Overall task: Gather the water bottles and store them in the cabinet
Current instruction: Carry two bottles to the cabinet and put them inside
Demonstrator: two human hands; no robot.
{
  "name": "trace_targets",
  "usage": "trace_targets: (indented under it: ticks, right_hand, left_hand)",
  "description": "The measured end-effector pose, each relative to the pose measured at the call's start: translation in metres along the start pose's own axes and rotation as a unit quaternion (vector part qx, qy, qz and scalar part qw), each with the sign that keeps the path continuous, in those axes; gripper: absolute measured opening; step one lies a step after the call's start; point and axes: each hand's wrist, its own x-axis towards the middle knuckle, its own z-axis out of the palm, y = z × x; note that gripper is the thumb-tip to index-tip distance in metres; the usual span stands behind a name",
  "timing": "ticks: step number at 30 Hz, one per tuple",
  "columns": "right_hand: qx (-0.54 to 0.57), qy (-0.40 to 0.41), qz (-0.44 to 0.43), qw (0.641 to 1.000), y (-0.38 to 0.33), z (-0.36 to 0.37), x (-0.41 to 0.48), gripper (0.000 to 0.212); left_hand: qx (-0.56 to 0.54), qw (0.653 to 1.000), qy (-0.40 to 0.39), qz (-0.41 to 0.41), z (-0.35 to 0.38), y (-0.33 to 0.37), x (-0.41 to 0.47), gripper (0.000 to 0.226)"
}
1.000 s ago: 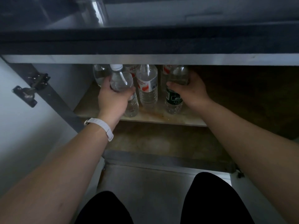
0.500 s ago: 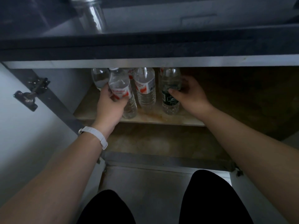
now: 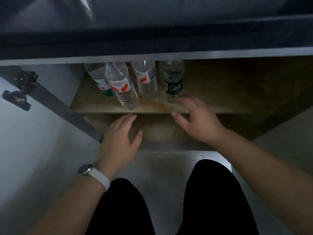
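Note:
Several clear water bottles stand on the cabinet shelf (image 3: 211,108). A red-labelled bottle (image 3: 122,88) stands at the front left, a second red-labelled bottle (image 3: 146,80) beside it, a green-labelled bottle (image 3: 173,82) to the right, and another bottle (image 3: 100,78) behind at the left. My left hand (image 3: 118,139) hovers below the shelf edge with relaxed fingers, holding nothing. My right hand (image 3: 196,119) is spread just in front of the green-labelled bottle, apart from it and empty.
The open cabinet door (image 3: 25,150) with its hinge (image 3: 18,94) stands at the left. A dark countertop edge (image 3: 152,43) overhangs the shelf. The right part of the shelf holds no bottles. My knees (image 3: 169,209) are at the bottom, on a pale floor.
Both hands have let go of their bottles and drawn back toward me, below the shelf edge. The bottles stay standing on the shelf. The view has tilted down.

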Motion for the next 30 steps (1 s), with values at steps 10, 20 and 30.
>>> trace_targets:
  ticks: [10,20,30]
  right_hand:
    - [-0.122,-0.189,-0.003,0.974,-0.112,-0.116,-0.06,0.062]
    - [-0.155,-0.194,0.014,0.969,-0.221,-0.277,-0.091,0.071]
    - [-0.249,-0.137,0.017,0.959,-0.287,-0.373,-0.137,0.06]
  left_hand:
    - [0.086,0.989,-0.117,0.001,-0.132,0.088,-0.054,0.053]
    - [0.105,0.983,-0.138,0.057,-0.275,0.204,-0.065,0.052]
    - [0.155,0.945,-0.082,0.276,-0.359,0.265,-0.05,0.051]
